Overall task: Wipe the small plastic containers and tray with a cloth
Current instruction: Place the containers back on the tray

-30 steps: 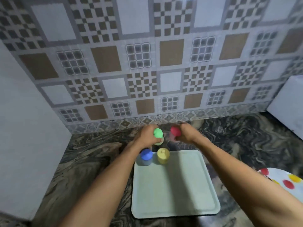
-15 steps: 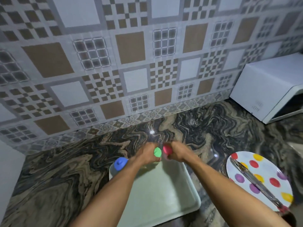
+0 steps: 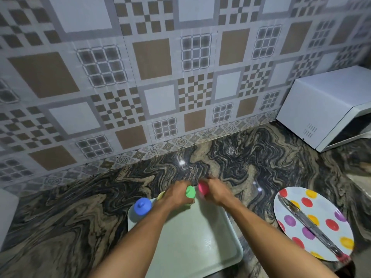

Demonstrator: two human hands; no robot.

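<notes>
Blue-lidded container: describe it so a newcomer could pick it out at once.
On the swirled dark stone counter lies a pale green tray. The blue-lidded container stands at its far left corner, left of the left forearm. Its lid is the only blue one; the left hand grips a green-lidded container, the right hand a red-lidded container.

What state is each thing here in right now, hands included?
left hand: grips the green-capped container, which is upright.
right hand: grips the red-capped container.
blue-capped container: capped, upright on the far left corner of the tray, untouched.
yellow-capped container: mostly hidden behind the left hand.
tray: lying flat.
spotted plate: flat, a metal utensil lying across it.
</notes>
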